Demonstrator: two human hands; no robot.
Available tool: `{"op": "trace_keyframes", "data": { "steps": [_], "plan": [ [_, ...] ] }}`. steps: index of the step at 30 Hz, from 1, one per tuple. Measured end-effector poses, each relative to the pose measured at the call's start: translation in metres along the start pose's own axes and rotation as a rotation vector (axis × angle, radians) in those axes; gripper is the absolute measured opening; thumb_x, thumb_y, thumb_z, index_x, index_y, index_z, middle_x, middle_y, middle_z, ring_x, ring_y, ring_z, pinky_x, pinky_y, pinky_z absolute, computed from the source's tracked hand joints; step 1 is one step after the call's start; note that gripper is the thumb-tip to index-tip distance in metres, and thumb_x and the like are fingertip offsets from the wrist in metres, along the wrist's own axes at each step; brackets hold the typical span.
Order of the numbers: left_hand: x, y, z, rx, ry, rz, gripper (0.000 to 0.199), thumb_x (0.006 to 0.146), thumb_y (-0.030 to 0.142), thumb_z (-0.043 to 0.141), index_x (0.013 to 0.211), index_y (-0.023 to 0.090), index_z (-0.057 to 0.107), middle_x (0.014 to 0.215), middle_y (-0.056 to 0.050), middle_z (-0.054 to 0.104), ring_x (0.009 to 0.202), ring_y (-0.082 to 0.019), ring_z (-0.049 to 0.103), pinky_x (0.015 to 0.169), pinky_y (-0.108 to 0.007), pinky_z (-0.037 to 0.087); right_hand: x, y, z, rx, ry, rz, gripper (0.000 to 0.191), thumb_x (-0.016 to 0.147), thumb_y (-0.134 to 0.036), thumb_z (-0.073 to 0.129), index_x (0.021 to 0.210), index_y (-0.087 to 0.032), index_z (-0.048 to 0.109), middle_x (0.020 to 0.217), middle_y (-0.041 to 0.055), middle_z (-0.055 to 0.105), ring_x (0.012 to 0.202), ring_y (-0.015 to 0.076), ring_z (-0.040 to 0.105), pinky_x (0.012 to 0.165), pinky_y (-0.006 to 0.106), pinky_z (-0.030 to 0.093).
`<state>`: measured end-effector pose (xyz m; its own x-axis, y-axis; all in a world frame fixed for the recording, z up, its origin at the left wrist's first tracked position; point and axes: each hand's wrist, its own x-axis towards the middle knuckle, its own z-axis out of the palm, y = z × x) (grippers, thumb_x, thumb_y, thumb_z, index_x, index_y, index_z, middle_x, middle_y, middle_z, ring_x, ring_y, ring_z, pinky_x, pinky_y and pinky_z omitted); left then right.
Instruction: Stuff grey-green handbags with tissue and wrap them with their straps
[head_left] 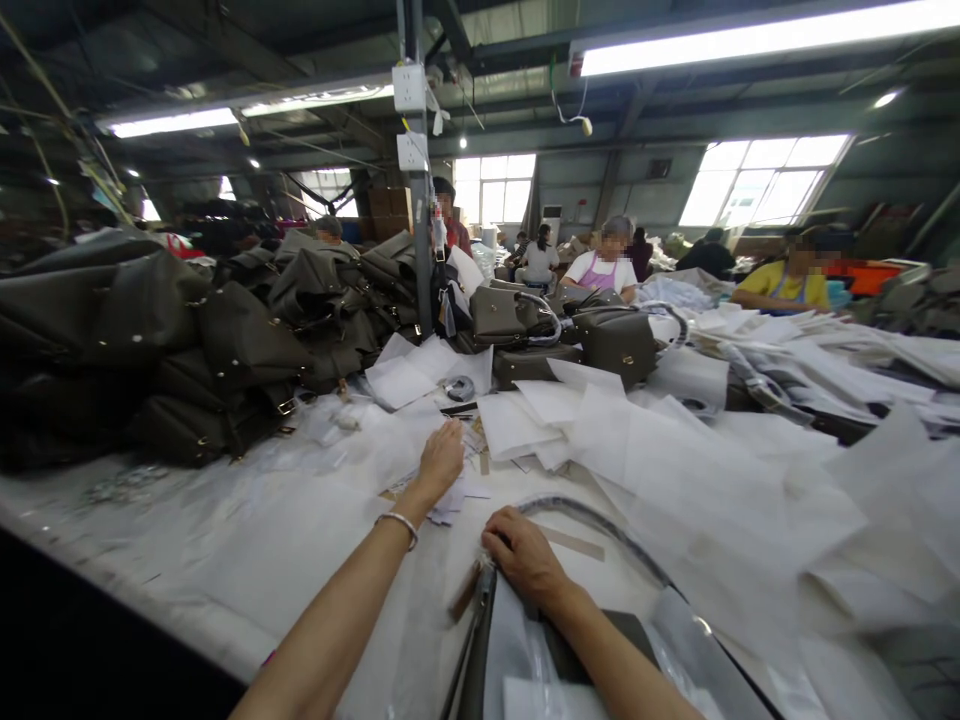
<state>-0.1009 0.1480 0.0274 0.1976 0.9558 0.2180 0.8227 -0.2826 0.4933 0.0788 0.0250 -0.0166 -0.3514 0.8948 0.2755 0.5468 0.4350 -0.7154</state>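
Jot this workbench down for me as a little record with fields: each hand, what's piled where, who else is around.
left hand: beside small loose bits; hold unclear
right hand: at the top edge of a dark bag
handle: arched, in clear wrapping
left pile: dark bags with metal fittings
right pile: loose white sheets
middle back: metal post with white sockets
other people: several, including one in a yellow top
wrist: bracelet, left
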Motion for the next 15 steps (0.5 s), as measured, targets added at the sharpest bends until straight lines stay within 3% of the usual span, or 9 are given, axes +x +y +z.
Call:
{"op": "trace_keyframes", "data": {
  "steps": [2,5,10,15],
  "plan": [
    [0.031,-0.002,0.001,0.096,0.027,0.019,0.054,0.089,0.009,0.04,0.143,0.014,0.043,0.159,-0.014,0.029,0.149,-0.026,0.019,0.121,-0.049,0.013,0.0,0.001,0.001,0.003,0.002,-0.001,0.014,0.09,-0.016,0.055,0.083,-0.018,0.066,0.09,0.0045,0.063,0.087,0.0172,0.059,0.082,0.028,0.044],
    [0.077,-0.009,0.003,0.203,0.04,0.015,0.054,0.091,0.01,0.043,0.145,0.016,0.04,0.159,-0.014,0.029,0.15,-0.028,0.015,0.121,-0.053,0.01,-0.002,0.004,0.005,0.012,0.013,-0.005,0.014,0.09,-0.017,0.054,0.083,-0.02,0.065,0.09,0.0046,0.063,0.087,0.0179,0.059,0.081,0.028,0.045],
    [0.135,-0.019,0.015,0.298,0.001,-0.035,0.05,0.093,0.039,0.059,0.137,0.02,0.048,0.149,-0.011,0.041,0.138,-0.032,0.038,0.113,-0.061,0.029,-0.004,0.012,0.013,0.029,0.021,0.008,0.014,0.09,-0.017,0.052,0.082,-0.022,0.062,0.092,0.0048,0.063,0.087,0.0188,0.061,0.08,0.029,0.045],
    [0.158,-0.031,0.028,0.342,-0.009,-0.116,0.042,0.093,0.038,0.061,0.128,0.018,0.054,0.135,-0.011,0.053,0.121,-0.027,0.054,0.102,-0.053,0.046,-0.003,0.024,0.021,0.063,0.012,-0.04,0.015,0.089,-0.016,0.051,0.082,-0.024,0.062,0.092,0.0047,0.063,0.086,0.0183,0.062,0.078,0.028,0.046]
  ]
}}
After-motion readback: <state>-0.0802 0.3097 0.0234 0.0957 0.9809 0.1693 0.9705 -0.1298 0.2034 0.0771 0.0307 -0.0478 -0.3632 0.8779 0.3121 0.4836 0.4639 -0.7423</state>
